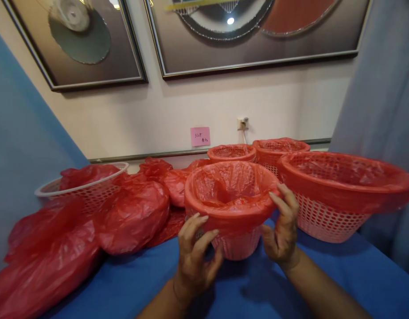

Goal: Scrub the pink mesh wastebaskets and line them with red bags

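Note:
A small pink mesh basket (239,246) lined with a red plastic bag (231,190) stands on the blue tablecloth (244,288) in front of me. My left hand (196,254) curls around the basket's lower left side, fingers bent on the folded bag edge. On the right rim, my right hand (282,226) pinches the bag's folded edge with its fingertips.
A larger lined basket (337,195) sits at the right, two more lined baskets (254,153) behind. Loose red bags (131,212) pile at the left beside a white mesh basket (81,186). A wall with framed pictures and a pink note (200,136) stands behind.

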{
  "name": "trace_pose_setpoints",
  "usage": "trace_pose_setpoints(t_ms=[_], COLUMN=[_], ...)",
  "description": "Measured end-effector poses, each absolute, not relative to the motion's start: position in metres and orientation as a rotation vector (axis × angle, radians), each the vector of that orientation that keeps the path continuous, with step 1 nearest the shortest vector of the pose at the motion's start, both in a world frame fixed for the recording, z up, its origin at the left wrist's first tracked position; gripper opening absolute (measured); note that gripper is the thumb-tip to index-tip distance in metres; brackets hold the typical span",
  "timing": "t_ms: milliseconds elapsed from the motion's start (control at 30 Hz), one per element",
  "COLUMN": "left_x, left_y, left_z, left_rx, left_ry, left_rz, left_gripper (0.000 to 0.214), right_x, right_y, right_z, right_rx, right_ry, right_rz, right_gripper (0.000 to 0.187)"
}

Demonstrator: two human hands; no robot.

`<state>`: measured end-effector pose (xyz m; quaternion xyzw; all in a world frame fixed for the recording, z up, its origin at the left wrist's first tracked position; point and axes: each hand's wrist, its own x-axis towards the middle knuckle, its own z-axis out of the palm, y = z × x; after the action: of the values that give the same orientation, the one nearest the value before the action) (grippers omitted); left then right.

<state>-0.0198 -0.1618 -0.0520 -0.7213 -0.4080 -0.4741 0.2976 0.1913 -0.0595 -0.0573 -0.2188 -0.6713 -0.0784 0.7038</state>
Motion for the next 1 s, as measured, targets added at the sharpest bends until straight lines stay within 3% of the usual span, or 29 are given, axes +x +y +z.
trace_pose_setpoints(t_ms=[267,433,600,800,867,933,1000], left_x=[-0.015,-0.017,-0.024,-0.021,-0.01,0.004,0.018], left_y=[-0.149,-0.155,-0.17,-0.161,-0.144,-0.126,-0.109], left_z=[-0.053,-0.067,-0.074,0.015,0.054,0.083,0.099], left_rx=[-1.829,-1.811,-1.905,-1.928,-2.242,-2.554,-2.787], left_ry=[-1.099,-1.181,-1.299,-1.2,-1.217,-1.323,-1.436], left_rz=[-1.174,-1.117,-1.153,-1.209,-1.004,-0.698,-0.348], left_gripper=[0.023,0.023,0.035,0.039,0.044,0.068,0.058], right_x=[0.187,0.19,0.191,0.186,0.186,0.188,0.191], right_y=[-0.063,-0.061,-0.047,-0.037,-0.034,-0.032,-0.032], right_z=[-0.018,-0.019,-0.05,-0.081,-0.084,-0.084,-0.084], right_rx=[-0.348,-0.421,-0.453,-0.527,-0.518,-0.515,-0.516], right_ry=[-1.205,-1.462,-1.458,-1.36,-1.356,-1.358,-1.378], right_rz=[-0.078,0.079,-0.042,-0.068,-0.066,-0.072,-0.082], right_gripper=[0.043,0.036,0.032,0.051,0.053,0.054,0.053])
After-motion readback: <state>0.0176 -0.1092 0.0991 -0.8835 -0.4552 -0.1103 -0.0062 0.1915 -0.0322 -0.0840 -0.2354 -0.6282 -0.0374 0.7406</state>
